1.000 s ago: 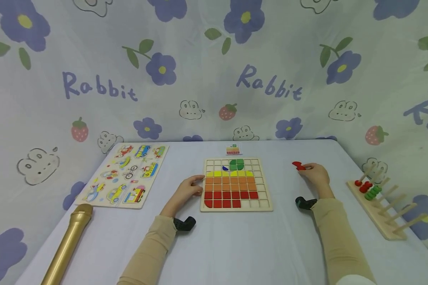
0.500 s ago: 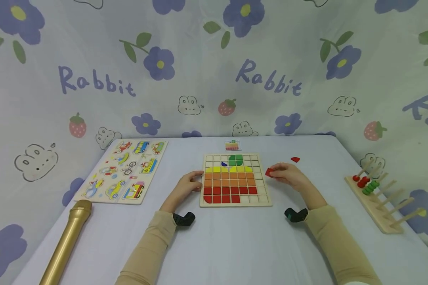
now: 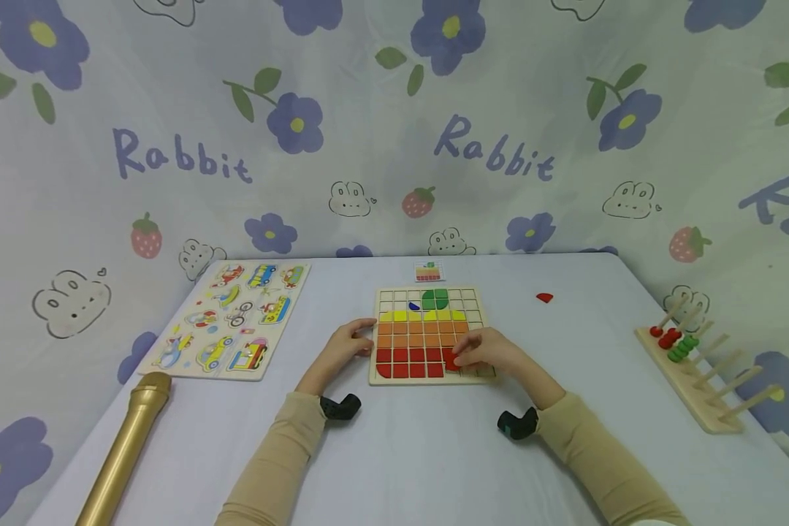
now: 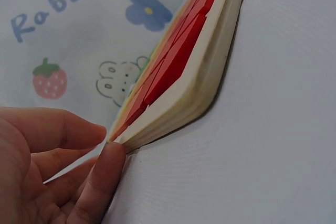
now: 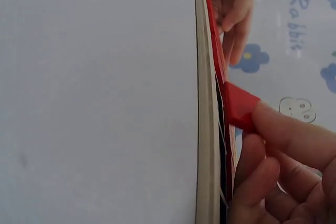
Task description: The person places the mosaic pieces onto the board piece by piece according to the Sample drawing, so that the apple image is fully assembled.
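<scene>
A wooden grid board (image 3: 490, 342) lies mid-table, filled with green, yellow, orange and red tiles. My right hand (image 3: 483, 352) hovers over its lower right part and pinches a red tile (image 5: 240, 106) just above the bottom red rows. My left hand (image 3: 345, 345) touches the board's left edge (image 4: 173, 121) with thumb and fingertips. One loose red piece (image 3: 544, 297) lies on the table to the board's right. A small pattern card (image 3: 429, 272) sits behind the board.
A vehicle peg puzzle (image 3: 233, 319) lies at the left, and a gold cylinder (image 3: 123, 452) near the front left edge. A wooden peg rack with red and green beads (image 3: 695, 377) stands at the right. A flowered cloth hangs behind the table.
My right hand picked a red tile from the table at the right and carried it left and down onto the board's lower right. The left hand stayed on the board's edge.
</scene>
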`<state>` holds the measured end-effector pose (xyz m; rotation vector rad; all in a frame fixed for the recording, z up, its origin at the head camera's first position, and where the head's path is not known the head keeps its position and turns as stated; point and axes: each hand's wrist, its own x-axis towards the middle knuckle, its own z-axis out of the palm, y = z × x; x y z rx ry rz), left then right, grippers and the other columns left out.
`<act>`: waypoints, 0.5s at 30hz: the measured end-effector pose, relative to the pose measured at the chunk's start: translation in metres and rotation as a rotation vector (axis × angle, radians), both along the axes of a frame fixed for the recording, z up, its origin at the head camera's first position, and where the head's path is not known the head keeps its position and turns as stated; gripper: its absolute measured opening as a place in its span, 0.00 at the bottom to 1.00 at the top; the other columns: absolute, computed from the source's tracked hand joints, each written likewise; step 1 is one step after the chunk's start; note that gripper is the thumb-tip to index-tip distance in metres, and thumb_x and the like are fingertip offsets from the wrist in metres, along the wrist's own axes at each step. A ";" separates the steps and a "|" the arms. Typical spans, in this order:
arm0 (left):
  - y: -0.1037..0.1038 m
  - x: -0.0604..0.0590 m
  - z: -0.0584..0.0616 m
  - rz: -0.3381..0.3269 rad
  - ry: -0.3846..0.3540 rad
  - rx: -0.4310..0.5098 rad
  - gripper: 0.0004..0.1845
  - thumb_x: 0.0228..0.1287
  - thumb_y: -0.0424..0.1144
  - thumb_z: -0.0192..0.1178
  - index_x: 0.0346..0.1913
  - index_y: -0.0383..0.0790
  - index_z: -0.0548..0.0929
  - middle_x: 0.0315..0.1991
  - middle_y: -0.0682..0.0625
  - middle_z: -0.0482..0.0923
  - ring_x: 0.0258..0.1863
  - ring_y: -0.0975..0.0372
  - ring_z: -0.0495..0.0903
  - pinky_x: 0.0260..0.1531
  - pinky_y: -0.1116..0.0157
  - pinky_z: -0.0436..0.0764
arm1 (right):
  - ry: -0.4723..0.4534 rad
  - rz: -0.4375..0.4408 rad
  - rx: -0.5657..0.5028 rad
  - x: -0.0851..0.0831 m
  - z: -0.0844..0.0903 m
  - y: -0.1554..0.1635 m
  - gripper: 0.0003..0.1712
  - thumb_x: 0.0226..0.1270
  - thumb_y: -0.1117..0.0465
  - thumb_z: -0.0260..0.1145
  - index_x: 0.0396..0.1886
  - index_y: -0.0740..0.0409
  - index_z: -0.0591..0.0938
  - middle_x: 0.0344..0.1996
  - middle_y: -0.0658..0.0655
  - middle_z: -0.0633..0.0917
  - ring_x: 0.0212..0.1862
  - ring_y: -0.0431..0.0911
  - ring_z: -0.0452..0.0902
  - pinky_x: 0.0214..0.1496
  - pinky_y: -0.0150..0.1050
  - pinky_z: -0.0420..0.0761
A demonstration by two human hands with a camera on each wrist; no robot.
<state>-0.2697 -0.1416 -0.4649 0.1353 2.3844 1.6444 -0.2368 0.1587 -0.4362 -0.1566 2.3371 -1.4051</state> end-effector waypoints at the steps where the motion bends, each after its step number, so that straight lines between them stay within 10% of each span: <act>1: 0.000 0.000 0.000 -0.002 0.000 0.003 0.29 0.54 0.30 0.57 0.62 0.38 0.71 0.34 0.43 0.75 0.29 0.61 0.77 0.32 0.68 0.76 | 0.035 0.007 0.057 0.001 0.000 -0.002 0.09 0.53 0.62 0.69 0.33 0.62 0.83 0.30 0.52 0.81 0.31 0.43 0.73 0.33 0.33 0.75; 15: -0.003 0.000 0.000 0.015 0.002 -0.037 0.28 0.54 0.32 0.58 0.62 0.42 0.72 0.36 0.43 0.75 0.31 0.61 0.77 0.34 0.67 0.75 | 0.232 0.039 0.264 0.007 0.005 -0.013 0.05 0.52 0.62 0.70 0.25 0.56 0.82 0.23 0.50 0.78 0.28 0.44 0.70 0.29 0.35 0.70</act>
